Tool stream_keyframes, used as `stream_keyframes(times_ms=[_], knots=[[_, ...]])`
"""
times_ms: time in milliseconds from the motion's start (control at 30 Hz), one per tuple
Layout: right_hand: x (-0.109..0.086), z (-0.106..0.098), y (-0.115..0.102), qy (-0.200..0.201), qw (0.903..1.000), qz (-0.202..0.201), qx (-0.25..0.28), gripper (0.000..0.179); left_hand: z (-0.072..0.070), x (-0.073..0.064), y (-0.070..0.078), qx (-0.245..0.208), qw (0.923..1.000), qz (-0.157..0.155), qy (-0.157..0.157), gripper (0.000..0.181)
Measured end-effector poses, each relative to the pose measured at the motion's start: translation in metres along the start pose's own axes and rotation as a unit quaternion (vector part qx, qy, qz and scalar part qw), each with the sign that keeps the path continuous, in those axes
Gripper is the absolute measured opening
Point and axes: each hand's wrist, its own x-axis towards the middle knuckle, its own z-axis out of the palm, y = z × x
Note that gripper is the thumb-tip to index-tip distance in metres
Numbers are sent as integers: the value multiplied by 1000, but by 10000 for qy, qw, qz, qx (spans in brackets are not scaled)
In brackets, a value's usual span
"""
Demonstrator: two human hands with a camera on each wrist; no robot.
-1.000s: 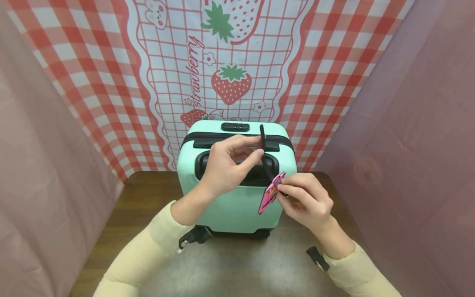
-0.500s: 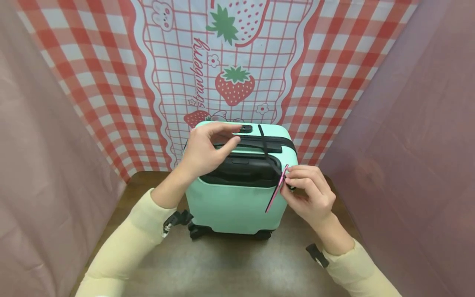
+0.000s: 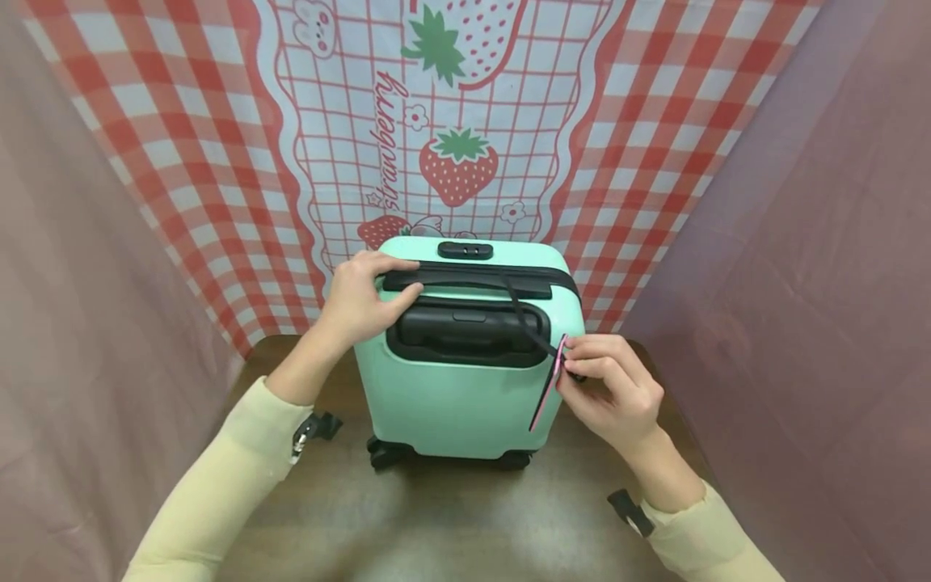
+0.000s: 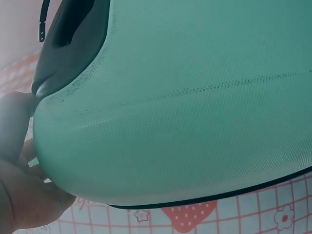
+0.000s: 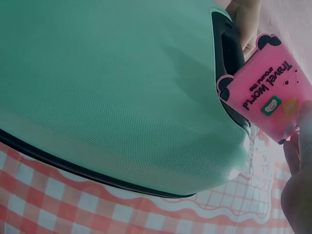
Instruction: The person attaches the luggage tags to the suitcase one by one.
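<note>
Suitcase [image 3: 451, 412], mint green, one: upright on black wheels [image 3: 516, 459] on the wooden table [image 3: 465, 525]; I take all places from it.

Luggage tag [image 5: 275, 90], pink, lettered "Travel World", one: just off the suitcase's upper right front, nearly edge-on in my head view.

Strap [image 3: 525, 319], black, one: slants from the suitcase's top handle [image 3: 476, 280] across its recessed pull handle [image 3: 469, 333] to the tag. Whether it passes beneath the top handle, I cannot tell.

Right hand [image 3: 614, 388]: fingers narrow, pinching the tag beside the suitcase's right edge; I judge this draws the strap outward.

Left hand [image 3: 360, 303]: thumb and forefinger on either side of the top handle's left end, holding it, likely to steady the suitcase. How firmly, I cannot tell.

Edges and room: the patterned backdrop [image 3: 458, 166] stands close behind the suitcase, so I count little room there. Tabletop extends in front of it, where I judge movement easiest. To its right, a gap separates the right hand from the side curtain [image 3: 800, 283].
</note>
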Motion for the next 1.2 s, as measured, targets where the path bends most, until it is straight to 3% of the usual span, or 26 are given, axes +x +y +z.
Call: stream_keyframes(times_ms=[500, 900, 1200], knots=[[-2, -5, -3, -406, 9987, 285, 127, 30, 5, -2, -1, -379, 9989, -33, 260, 30], [1, -13, 6, -724, 9924, 992, -42, 25, 7, -2, 1, -381, 9989, -76, 276, 30], [0, -19, 11, -1010, 9828, 1548, 8, 5, 9, -3, -2, -432, 9985, -140, 303, 30]])
